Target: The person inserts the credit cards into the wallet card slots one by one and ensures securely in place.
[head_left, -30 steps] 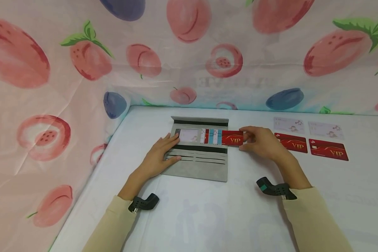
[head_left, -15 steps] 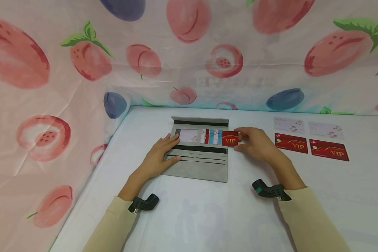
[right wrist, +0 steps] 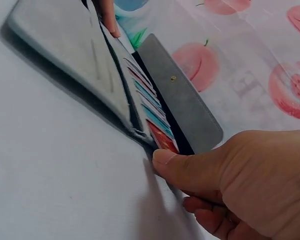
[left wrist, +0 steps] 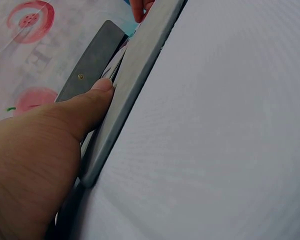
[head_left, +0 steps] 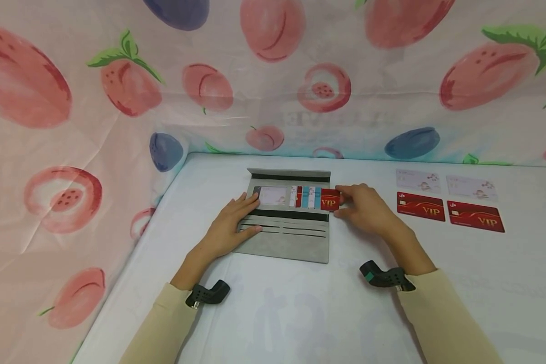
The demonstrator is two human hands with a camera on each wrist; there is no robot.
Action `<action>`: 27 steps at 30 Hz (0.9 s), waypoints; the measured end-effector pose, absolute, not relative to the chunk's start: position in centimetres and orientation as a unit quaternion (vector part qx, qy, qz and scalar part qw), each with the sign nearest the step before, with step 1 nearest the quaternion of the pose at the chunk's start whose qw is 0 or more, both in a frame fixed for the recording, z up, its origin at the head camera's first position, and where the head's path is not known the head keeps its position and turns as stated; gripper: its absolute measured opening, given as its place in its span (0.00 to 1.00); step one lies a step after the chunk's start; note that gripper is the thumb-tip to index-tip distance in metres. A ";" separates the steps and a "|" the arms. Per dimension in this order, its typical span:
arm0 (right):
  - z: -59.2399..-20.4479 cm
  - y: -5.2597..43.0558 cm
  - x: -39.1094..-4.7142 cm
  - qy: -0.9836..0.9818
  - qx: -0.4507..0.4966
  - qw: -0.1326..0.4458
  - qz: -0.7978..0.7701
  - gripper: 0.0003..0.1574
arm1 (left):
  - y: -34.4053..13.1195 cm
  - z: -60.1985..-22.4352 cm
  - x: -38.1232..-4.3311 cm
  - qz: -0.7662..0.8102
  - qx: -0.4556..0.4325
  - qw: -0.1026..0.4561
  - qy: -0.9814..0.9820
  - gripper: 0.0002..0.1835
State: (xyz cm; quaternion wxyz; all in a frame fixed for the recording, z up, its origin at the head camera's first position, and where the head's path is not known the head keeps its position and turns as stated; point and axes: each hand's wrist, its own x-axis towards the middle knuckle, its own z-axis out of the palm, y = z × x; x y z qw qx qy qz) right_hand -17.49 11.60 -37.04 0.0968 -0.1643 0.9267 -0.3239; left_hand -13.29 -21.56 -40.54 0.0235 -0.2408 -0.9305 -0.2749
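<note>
Grey felt wallet (head_left: 284, 222) lies open on the white table (head_left: 300, 313), pressed flat by the left hand (head_left: 229, 227) with straight fingers, while the right hand (head_left: 368, 210) pinches a red VIP card (head_left: 329, 201) (mostly tucked into the wallet's right-hand slot).

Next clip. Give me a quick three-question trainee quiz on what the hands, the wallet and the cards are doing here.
1. True or false: the left hand rests flat on the open grey wallet.
2. What does the right hand pinch?
A. a white card
B. the red VIP card at the wallet's right edge
C. the wallet flap
3. How many loose cards lie on the table to the right of the right hand?

Key
1. True.
2. B.
3. Four: two white cards behind, two red cards in front.
</note>
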 end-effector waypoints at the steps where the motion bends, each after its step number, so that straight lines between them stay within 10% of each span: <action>1: -37.0 11.6 -17.5 0.928 -0.161 0.099 -0.323 0.39 | -21.6 -40.5 -13.3 -0.274 -0.241 0.024 -0.931 0.35; 27: -37.6 11.2 -17.8 0.921 -0.176 0.068 -0.342 0.32 | -21.6 -40.4 -13.3 -0.272 -0.239 0.020 -0.932 0.35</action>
